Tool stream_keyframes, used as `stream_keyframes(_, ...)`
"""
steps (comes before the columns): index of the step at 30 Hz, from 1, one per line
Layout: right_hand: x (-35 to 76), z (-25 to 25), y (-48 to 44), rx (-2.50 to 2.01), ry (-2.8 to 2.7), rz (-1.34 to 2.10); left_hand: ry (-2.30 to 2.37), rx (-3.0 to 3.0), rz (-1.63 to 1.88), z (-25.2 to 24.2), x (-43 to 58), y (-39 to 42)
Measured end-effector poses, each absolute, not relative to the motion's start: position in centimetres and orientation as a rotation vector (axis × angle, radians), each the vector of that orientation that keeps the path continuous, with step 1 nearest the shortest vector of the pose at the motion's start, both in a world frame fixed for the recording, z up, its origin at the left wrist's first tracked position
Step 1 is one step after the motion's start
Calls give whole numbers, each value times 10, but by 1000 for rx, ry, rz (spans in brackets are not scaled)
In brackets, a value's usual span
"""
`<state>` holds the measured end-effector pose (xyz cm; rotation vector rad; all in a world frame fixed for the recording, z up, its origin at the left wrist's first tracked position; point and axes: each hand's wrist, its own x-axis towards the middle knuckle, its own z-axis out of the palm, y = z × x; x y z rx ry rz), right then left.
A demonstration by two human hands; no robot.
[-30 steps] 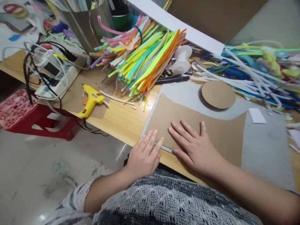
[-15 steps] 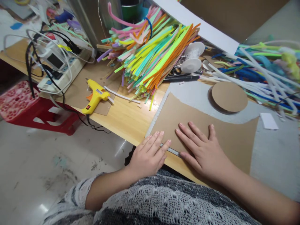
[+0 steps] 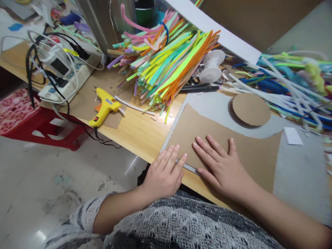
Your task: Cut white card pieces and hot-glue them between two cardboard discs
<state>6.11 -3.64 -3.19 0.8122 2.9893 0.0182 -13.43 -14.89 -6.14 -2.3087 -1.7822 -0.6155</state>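
Observation:
A brown cardboard sheet (image 3: 249, 152) with a curved far edge lies on a grey mat (image 3: 298, 173) at the table's front. My left hand (image 3: 164, 173) rests flat on the near left corner of the sheet, its fingers stretched and close together. To its right, my right hand (image 3: 223, 164) lies on the cardboard, palm down with the fingers spread. Neither hand holds anything. Beyond my right hand sits a round stack of cardboard discs (image 3: 251, 109), partly over the sheet's curved edge. A small folded white paper (image 3: 293, 136) is to the right.
A yellow glue gun (image 3: 103, 106) lies left, near a power strip (image 3: 64, 84) with tangled cables. Behind are a bundle of colourful pipe cleaners (image 3: 171, 58), a clear spool (image 3: 212, 66) and black pens (image 3: 199, 88). A red stool (image 3: 49, 128) stands below the table's left edge.
Both hands keep the same pose on the cardboard. The view has shifted slightly, so the things at the right appear a little further left and lower.

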Motion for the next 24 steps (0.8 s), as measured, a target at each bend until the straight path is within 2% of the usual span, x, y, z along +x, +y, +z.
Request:
stream_keyframes(6,61,-32,-37,798,3000,43,-1779,-2285,-651,-61,-134,-149)
stream_keyframes(13,61,-32,-37,810,2984,10,-1796,-2129,-887,-73,-133,-152)
stream_keyframes(24,59,-28,-38,850,2939,-25,-1789,-2120,-929,-75,-132,-150)
